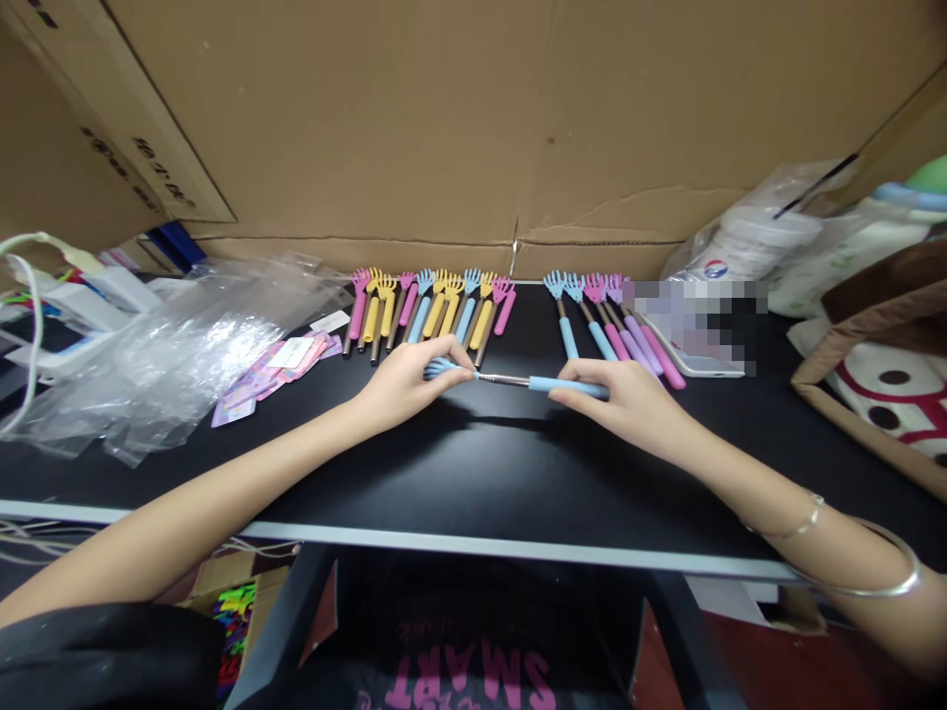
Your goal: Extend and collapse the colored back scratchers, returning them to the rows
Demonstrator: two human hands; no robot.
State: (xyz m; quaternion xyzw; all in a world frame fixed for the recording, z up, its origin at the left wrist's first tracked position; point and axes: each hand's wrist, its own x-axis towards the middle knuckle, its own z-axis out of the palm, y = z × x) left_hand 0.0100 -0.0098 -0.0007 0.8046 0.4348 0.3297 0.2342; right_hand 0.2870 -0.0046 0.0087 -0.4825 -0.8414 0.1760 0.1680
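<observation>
Fingers of the left hand (400, 385): closed on the head end of a blue back scratcher (544, 384), thumb and forefinger pinching together.
Fingers of the right hand (625, 399): clamped around its blue handle.
Scratcher in hand: held level above the middle of the black table (480, 483), its metal rod bare between the hands.
Far middle: a row of pink, yellow and blue scratchers (445, 314).
Right of that row: a group of blue, pink and purple scratchers (608, 330), beside a partly blurred phone (714, 369).
Left: clear plastic bags (170, 335) near small printed cards (255, 383).
Far right: a lidded cup (765, 242).
</observation>
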